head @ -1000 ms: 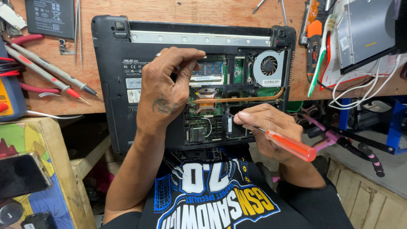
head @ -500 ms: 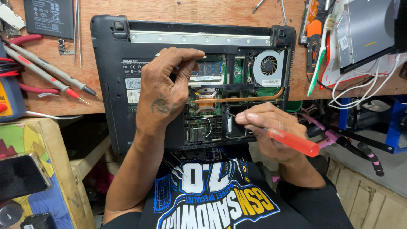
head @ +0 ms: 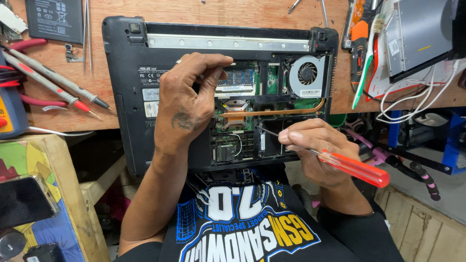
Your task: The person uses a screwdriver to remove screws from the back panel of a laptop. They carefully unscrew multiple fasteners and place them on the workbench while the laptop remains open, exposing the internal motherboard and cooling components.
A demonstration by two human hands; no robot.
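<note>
Left hand: fingertips pinched together at the edge of the green memory module, seemingly touching it; whether anything sits between the fingers, impossible to tell. Palm and wrist laid over the middle of the opened black laptop, covering part of its exposed board.

Right hand: fingers clamped around the red-handled screwdriver, handle trailing toward 4 o'clock, thin shaft reaching toward 10 o'clock, tip down on the board just below the copper heat pipe.

At 1 o'clock from that tip, the round cooling fan, seated in the laptop's upper right corner. Laptop lying bottom-up on the wooden bench, its lower edge overhanging toward the body.

At 9 o'clock from the laptop, two multimeter probes with red and black grips, pointing toward 4 o'clock. At 11 o'clock, a flat dark battery, with tweezers just beside it. At 2 o'clock, a grey metal drive resting above white cables. At 7 o'clock, off the bench, a dark phone lying on a colourful surface.
</note>
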